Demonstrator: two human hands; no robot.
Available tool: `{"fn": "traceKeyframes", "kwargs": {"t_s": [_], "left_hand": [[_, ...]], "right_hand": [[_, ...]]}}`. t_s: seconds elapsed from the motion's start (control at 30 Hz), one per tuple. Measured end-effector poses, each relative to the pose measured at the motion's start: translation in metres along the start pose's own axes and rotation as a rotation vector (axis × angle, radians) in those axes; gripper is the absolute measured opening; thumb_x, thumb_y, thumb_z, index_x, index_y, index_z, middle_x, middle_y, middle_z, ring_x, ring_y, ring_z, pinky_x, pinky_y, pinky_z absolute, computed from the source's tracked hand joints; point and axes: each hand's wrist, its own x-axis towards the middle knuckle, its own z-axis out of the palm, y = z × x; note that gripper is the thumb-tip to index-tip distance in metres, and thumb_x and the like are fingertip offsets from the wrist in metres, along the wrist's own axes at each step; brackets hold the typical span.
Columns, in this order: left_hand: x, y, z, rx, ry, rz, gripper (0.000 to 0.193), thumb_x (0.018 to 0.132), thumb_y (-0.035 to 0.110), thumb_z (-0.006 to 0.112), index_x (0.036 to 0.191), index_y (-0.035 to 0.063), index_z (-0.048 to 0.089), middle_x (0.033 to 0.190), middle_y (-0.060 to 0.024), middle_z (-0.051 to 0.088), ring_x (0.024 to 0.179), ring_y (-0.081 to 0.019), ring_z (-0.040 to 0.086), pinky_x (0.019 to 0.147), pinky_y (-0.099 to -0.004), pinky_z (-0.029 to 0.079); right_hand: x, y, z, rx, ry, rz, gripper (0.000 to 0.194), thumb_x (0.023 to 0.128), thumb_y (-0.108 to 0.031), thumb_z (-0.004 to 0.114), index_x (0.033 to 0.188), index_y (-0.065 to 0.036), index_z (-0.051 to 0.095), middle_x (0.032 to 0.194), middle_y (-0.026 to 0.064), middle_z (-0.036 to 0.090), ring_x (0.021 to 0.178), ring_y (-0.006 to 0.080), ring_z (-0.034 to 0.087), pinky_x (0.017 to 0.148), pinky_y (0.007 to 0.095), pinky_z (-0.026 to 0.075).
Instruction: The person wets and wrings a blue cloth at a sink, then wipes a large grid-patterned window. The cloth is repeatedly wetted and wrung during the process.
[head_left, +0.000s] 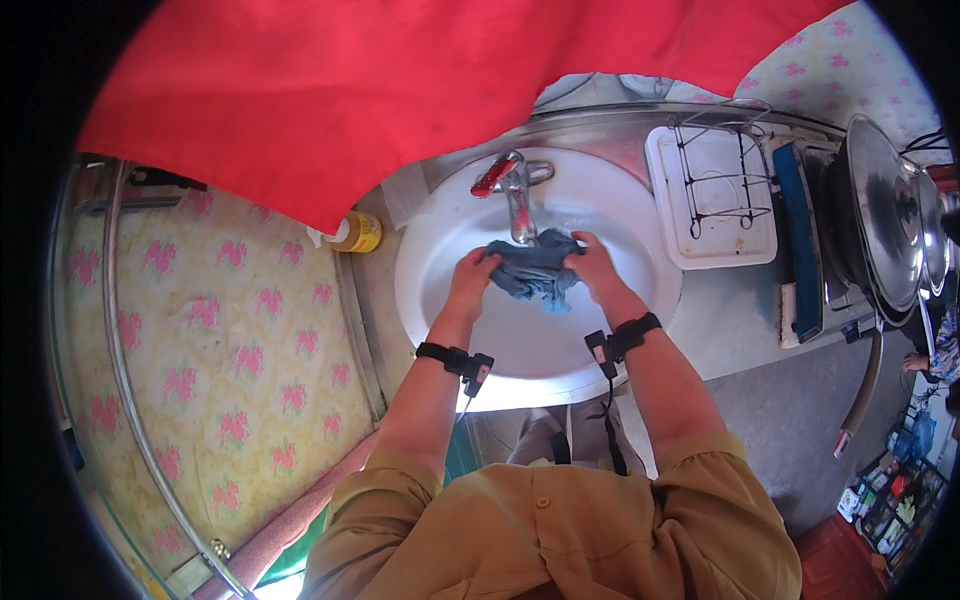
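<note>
Both of my hands grip a bunched blue-grey cloth (529, 270) by its two sides. My left hand (474, 276) pinches the left edge, and my right hand (594, 264) has the right edge. The cloth hangs over the basin of a white oval sink (420, 330), its upper part against the spout of a chrome faucet (519, 201). Red marks the faucet's lever handle (492, 177). Whether water is running cannot be made out.
A red cloth (337, 90) hangs low over the back left. Right of the sink are a white tray (664, 217) with a wire rack (720, 180), then a lidded pan (885, 217) with its handle sticking out. A yellow container (360, 232) stands left. Another person's hand (915, 363) shows far right.
</note>
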Motion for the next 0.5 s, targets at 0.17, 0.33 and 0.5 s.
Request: {"fn": "traceKeyframes", "kwargs": {"t_s": [0.17, 0.33, 0.5], "left_hand": [[0.013, -0.023, 0.001, -0.274, 0.119, -0.185, 0.025, 0.084, 0.025, 0.058, 0.103, 0.0096, 0.061, 0.073, 0.0031, 0.055, 0.064, -0.0073, 0.047, 0.057, -0.0228, 0.035], [0.010, -0.040, 0.022, 0.044, -0.021, -0.269, 0.023, 0.078, 0.026, 0.063, 0.088, 0.0060, 0.065, 0.070, 0.0031, 0.051, 0.064, -0.0092, 0.043, 0.057, -0.0265, 0.033], [0.002, -0.020, 0.028, 0.017, -0.351, -0.177, 0.018, 0.075, 0.018, 0.062, 0.083, 0.0027, 0.066, 0.073, -0.0005, 0.055, 0.069, -0.0120, 0.047, 0.064, -0.0245, 0.035]], "right_hand": [[0.010, 0.027, -0.017, -0.631, 0.352, -0.328, 0.047, 0.073, -0.010, 0.059, 0.118, -0.003, 0.052, 0.114, 0.0206, 0.056, 0.102, 0.0330, 0.057, 0.087, 0.0389, 0.046], [0.006, 0.034, -0.004, -0.705, 0.032, -0.119, 0.038, 0.083, -0.020, 0.053, 0.120, -0.012, 0.054, 0.121, 0.0158, 0.053, 0.106, 0.0335, 0.055, 0.090, 0.0411, 0.045], [-0.002, 0.026, 0.014, -0.866, 0.004, -0.371, 0.030, 0.082, -0.022, 0.055, 0.110, -0.013, 0.062, 0.123, 0.0120, 0.052, 0.112, 0.0306, 0.052, 0.091, 0.0416, 0.044]]}}
